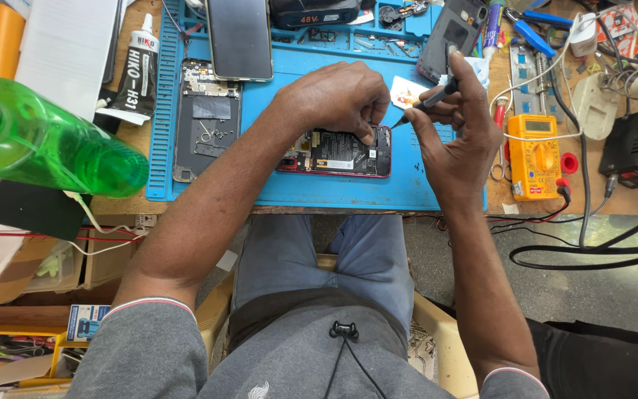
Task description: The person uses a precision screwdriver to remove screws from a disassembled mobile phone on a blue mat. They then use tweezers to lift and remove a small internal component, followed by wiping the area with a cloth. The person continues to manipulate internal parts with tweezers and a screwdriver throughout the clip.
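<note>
An opened smartphone with its back removed lies on a blue work mat, its battery and circuit board exposed. My left hand rests on the phone's upper edge, fingers curled down pinching something small at its right end. My right hand is just right of the phone and grips a dark screwdriver whose tip points down at the phone's top right corner.
On the mat's left lie a phone back frame with loose screws and a dark-screened phone. A green spray bottle, a glue tube, an orange multimeter, cables and blue-handled pliers surround the mat.
</note>
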